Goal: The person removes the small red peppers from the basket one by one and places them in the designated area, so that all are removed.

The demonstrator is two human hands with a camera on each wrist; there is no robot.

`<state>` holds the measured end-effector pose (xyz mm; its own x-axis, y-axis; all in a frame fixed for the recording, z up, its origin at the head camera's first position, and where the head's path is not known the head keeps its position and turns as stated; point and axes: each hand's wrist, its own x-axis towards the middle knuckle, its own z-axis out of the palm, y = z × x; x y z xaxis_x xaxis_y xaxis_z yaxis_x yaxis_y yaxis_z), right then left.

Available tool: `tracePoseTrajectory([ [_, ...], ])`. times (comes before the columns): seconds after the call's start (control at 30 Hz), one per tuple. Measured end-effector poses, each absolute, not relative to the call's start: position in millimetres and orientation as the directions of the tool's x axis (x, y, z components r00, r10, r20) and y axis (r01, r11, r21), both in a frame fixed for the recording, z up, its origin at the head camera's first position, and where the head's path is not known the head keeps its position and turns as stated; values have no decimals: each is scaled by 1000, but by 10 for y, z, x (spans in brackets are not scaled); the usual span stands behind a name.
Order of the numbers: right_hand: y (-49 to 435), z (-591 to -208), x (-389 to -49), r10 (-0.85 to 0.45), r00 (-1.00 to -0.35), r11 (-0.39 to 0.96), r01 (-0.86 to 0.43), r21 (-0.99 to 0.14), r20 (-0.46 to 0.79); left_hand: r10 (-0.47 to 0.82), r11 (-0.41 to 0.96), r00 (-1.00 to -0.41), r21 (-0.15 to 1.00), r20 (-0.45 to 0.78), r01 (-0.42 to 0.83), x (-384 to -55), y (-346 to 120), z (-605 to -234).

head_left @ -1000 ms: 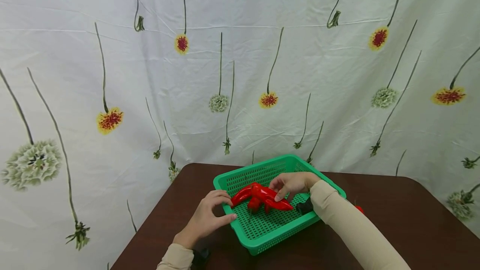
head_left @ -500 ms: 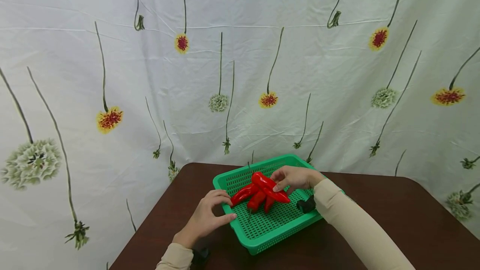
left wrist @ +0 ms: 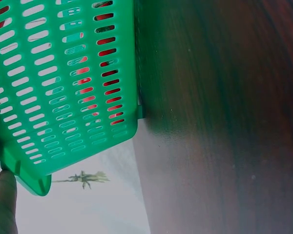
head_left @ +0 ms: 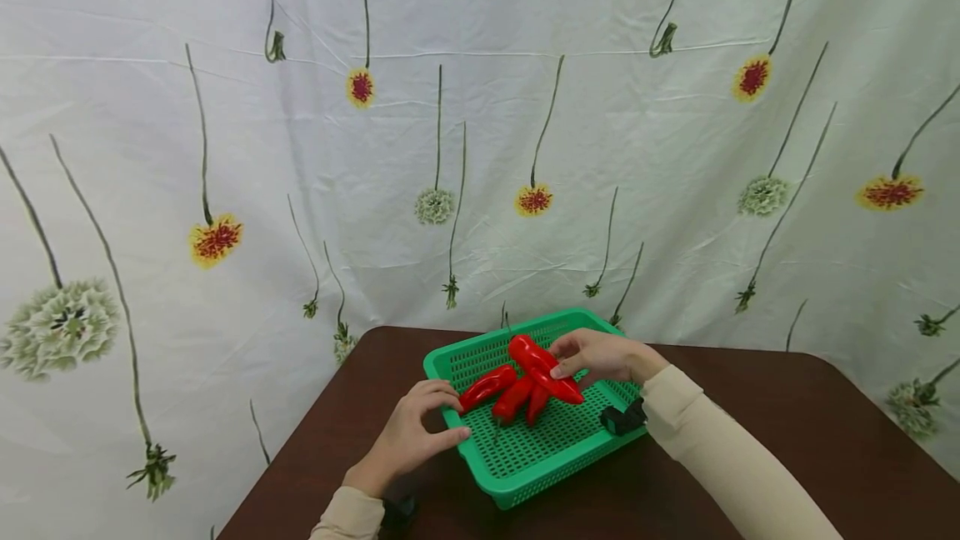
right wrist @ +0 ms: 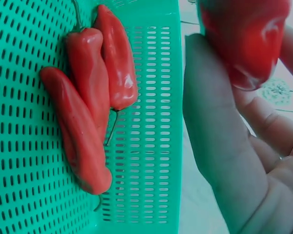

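In the head view my right hand (head_left: 597, 355) pinches a long red chili pepper (head_left: 542, 365) between thumb and fingers, holding it over the green basket (head_left: 517, 486). The right wrist view shows this held pepper (right wrist: 249, 39) large at the upper right. Three more red peppers lie on the basket floor: one on the left (head_left: 487, 387), one in the middle (head_left: 512, 401) and one partly under the raised pepper (head_left: 537, 403). My left hand (head_left: 408, 436) grips the basket's left rim, fingers over the edge. One of its digits (left wrist: 4, 200) shows against the rim in the left wrist view.
The basket stands on a dark brown table (head_left: 330, 432). Behind it hangs a white cloth (head_left: 480, 257) printed with flowers. A black wrist device (head_left: 624, 417) on the right arm overlaps the basket's right side.
The right hand has lifted its pepper up off the others, baring more of those below, and shifted slightly right. The left hand stays put. A red thing on the table is now hidden behind the sleeve.
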<state>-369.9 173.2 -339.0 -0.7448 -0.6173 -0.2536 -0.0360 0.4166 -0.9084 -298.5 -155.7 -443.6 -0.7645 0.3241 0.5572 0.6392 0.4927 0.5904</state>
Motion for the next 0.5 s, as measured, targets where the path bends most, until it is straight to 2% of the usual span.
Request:
tracePoseTrajectory([
  [0.5, 1915, -3392, -3543, -575, -797, 352, -36, -935, -186, 327, 491, -756, 581, 568, 649, -2975, -1555, -4431],
])
